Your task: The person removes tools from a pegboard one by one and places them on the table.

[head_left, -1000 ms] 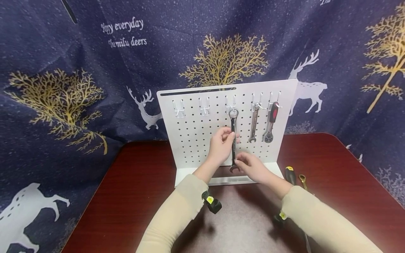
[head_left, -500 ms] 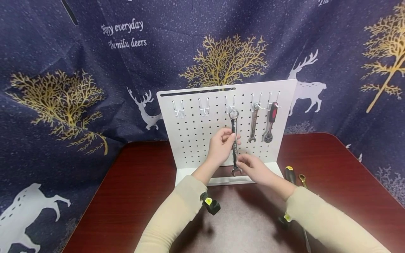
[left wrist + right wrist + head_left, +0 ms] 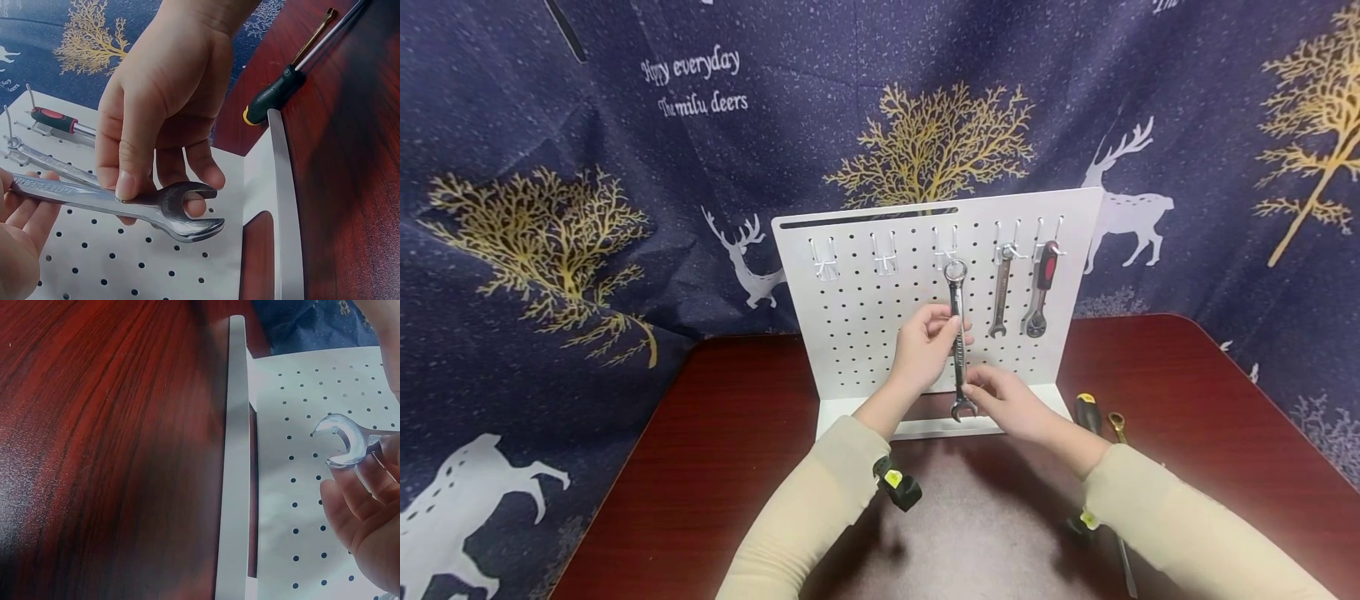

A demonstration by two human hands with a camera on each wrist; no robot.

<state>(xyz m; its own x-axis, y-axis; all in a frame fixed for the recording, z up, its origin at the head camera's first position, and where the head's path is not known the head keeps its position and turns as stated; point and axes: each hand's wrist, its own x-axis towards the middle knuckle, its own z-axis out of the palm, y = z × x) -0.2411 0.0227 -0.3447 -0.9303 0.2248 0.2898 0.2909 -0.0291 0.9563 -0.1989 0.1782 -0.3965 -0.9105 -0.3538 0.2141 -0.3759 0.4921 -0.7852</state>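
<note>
A chrome combination wrench (image 3: pixel 959 367) stands almost upright before the white pegboard (image 3: pixel 865 333), ring end up and open end down. My left hand (image 3: pixel 922 342) grips the middle of its shaft. Lower down, my right hand (image 3: pixel 1007 402) pinches the shaft just above the open end; in the left wrist view its thumb (image 3: pixel 127 184) presses on the metal. The ring sits right in front of the middle hook (image 3: pixel 947 250); whether the hook passes through it I cannot tell. The right wrist view shows the open jaw over the fingers of my right hand (image 3: pixel 375 531).
A smaller wrench (image 3: pixel 1002 292) and a red-and-black-handled ratchet (image 3: pixel 1042 287) hang on the right hooks. Two bare hooks, the far-left hook (image 3: pixel 825 260) and its neighbour (image 3: pixel 884 254), lie leftward. A screwdriver (image 3: pixel 1087 415) and a gold wrench (image 3: pixel 1117 425) lie on the table (image 3: pixel 700 467), right side.
The wrench's lower end has swung slightly right and down, and the right hand has shifted a little right with it. The left hand keeps its grip, nearly still.
</note>
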